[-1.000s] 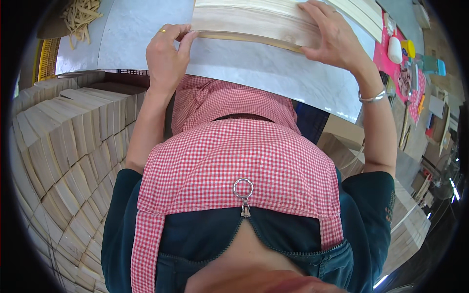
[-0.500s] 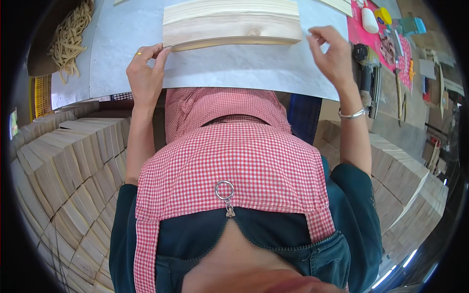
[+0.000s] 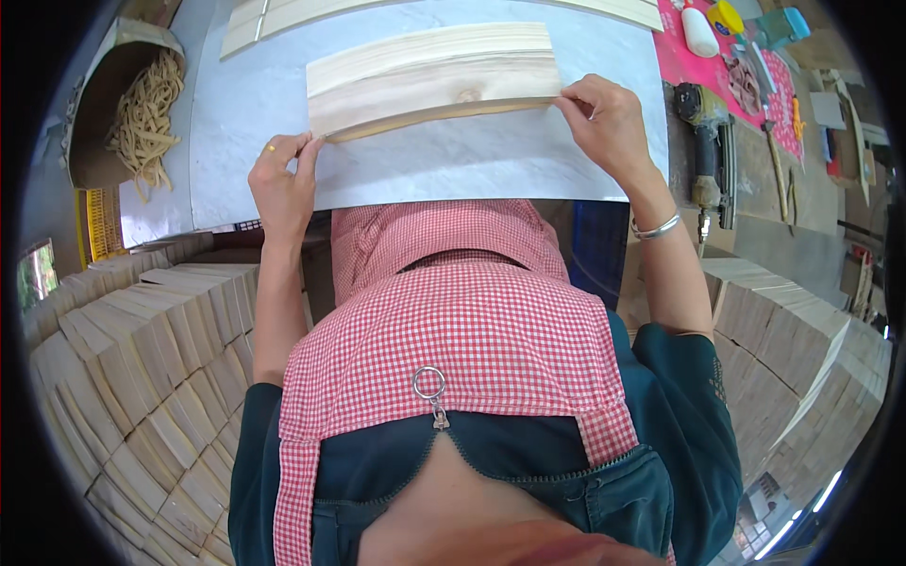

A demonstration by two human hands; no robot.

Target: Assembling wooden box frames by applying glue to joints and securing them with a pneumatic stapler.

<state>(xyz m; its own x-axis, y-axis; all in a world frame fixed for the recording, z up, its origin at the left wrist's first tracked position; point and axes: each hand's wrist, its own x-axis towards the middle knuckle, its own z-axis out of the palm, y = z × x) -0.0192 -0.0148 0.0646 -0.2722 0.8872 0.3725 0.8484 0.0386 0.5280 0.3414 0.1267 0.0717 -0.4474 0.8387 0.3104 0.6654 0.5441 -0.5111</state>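
Note:
A pale wooden board (image 3: 429, 80), with a dark knot and grain streaks, lies across the marbled white tabletop (image 3: 425, 170). At its near left corner, my left hand (image 3: 286, 184) pinches the edge between thumb and fingers. My right hand (image 3: 609, 123) grips the near right corner the same way, fingers bent. The board's near edge shows a thin, yellowish lower layer; whether it is one piece or several stacked cannot be seen. Beyond it, more pale wooden strips (image 3: 321, 9) lie along the far side of the table.
A cardboard box (image 3: 90, 104) with tan strips stands at the left. To the right are a nail gun (image 3: 703, 141), a white bottle (image 3: 699, 34) and a yellow tub (image 3: 725, 17) on pink cloth. Stacked wooden boards (image 3: 142, 377) flank me on both sides.
My right hand has come in from beside the board and taken hold of its right corner. My left hand keeps its pinch. The whole view has shifted, showing more of the far table.

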